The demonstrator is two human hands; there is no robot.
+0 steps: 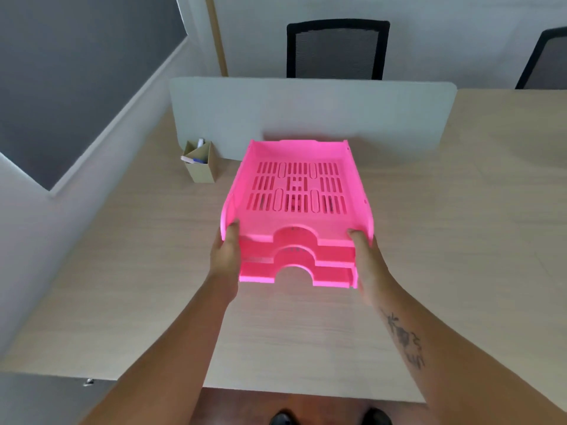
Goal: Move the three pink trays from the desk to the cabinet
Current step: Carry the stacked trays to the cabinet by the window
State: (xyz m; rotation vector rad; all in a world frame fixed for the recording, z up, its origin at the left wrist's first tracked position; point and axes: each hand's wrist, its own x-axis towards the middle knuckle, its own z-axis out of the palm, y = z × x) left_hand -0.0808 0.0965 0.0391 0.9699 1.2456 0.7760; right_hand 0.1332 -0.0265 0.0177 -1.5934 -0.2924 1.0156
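Three pink trays (299, 216) are stacked one on another at the middle of the light wooden desk (445, 240). The top tray has a slotted floor and a half-round cutout in its front edge. My left hand (225, 256) grips the stack's left front corner, thumb on the top tray's rim. My right hand (366, 256) grips the right front corner the same way. Whether the stack rests on the desk or is just above it, I cannot tell. No cabinet is in view.
A grey divider panel (306, 115) stands along the desk's far edge. A small cardboard pen holder (201, 162) with markers sits left of the trays. Two black mesh chairs (336, 50) stand beyond the panel. A wall lies to the left.
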